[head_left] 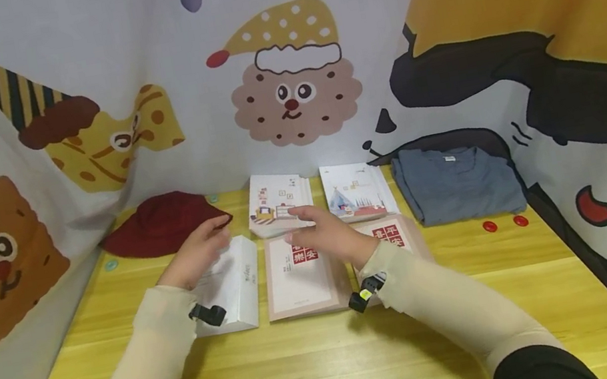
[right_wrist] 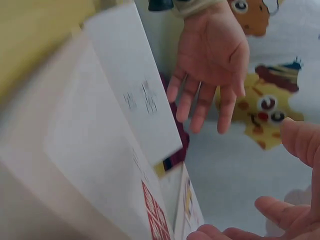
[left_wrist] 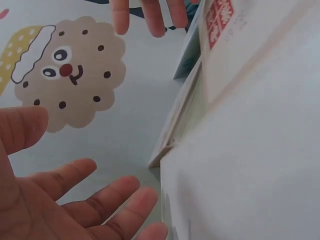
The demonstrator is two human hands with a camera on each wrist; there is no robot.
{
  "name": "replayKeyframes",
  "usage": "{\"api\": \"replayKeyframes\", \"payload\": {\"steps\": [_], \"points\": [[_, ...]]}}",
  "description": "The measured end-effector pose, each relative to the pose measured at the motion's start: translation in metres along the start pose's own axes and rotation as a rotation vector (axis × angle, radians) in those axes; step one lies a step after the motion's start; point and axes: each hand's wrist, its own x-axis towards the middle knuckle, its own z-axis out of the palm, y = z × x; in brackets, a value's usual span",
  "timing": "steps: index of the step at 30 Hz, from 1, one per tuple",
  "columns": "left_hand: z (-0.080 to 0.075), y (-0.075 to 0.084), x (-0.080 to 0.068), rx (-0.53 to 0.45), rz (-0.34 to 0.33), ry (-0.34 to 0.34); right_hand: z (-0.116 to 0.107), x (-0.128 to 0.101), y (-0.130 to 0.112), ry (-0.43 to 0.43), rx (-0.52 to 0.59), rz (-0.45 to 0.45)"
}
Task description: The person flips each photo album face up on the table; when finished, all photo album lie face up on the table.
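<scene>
Head view showed both hands held over a row of books on the yellow bench, holding nothing. The left hand hovered with fingers spread above a white book; the right hand reached, fingers straight, over the middle book, with a third book partly under its wrist. Beyond the fingertips lay two picture books; a red hat sat left of the left hand and a folded blue shirt right of the right one. To do the step well, I judged each hand should settle flat on one cover and square its edges before gripping.

Left wrist view showed the open palm close beside the white book's edge, apart from it, which the head view left unclear.

Right wrist view, blurred, showed the left hand from below with fingers apart, and the right fingers relaxed and empty.
</scene>
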Motion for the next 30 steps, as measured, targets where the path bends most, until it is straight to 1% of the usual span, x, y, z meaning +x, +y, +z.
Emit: {"api": "replayKeyframes", "payload": {"steps": [3,4,6,10,13,17,21,24,27,30], "points": [[-0.003,-0.007,-0.013,0.013,0.018,0.011,0.01,-0.008,-0.002,-0.027,0.038,-0.018],[-0.005,-0.01,-0.017,0.014,0.023,0.014,0.013,-0.01,-0.004,-0.033,0.036,-0.025],[-0.008,-0.015,-0.023,0.02,0.029,0.023,0.02,-0.013,-0.005,-0.043,0.018,-0.038],[-0.015,-0.025,-0.036,0.036,0.017,0.034,0.033,-0.018,-0.009,-0.077,-0.028,-0.066],[-0.021,-0.03,-0.044,0.057,-0.012,0.048,0.042,-0.02,-0.01,-0.12,0.01,-0.056],[-0.028,-0.036,-0.056,0.079,-0.036,0.067,0.054,-0.024,-0.015,-0.157,0.069,-0.012],[-0.033,-0.044,-0.065,0.082,-0.032,0.082,0.067,-0.025,-0.018,-0.196,0.085,0.002],[-0.036,-0.051,-0.07,0.121,-0.021,0.094,0.076,-0.024,-0.021,-0.241,0.118,0.014],[-0.038,-0.057,-0.075,0.159,-0.046,0.098,0.084,-0.023,-0.022,-0.273,0.145,0.029],[-0.04,-0.06,-0.079,0.164,-0.107,0.073,0.091,-0.023,-0.023,-0.276,0.135,0.038]]}}
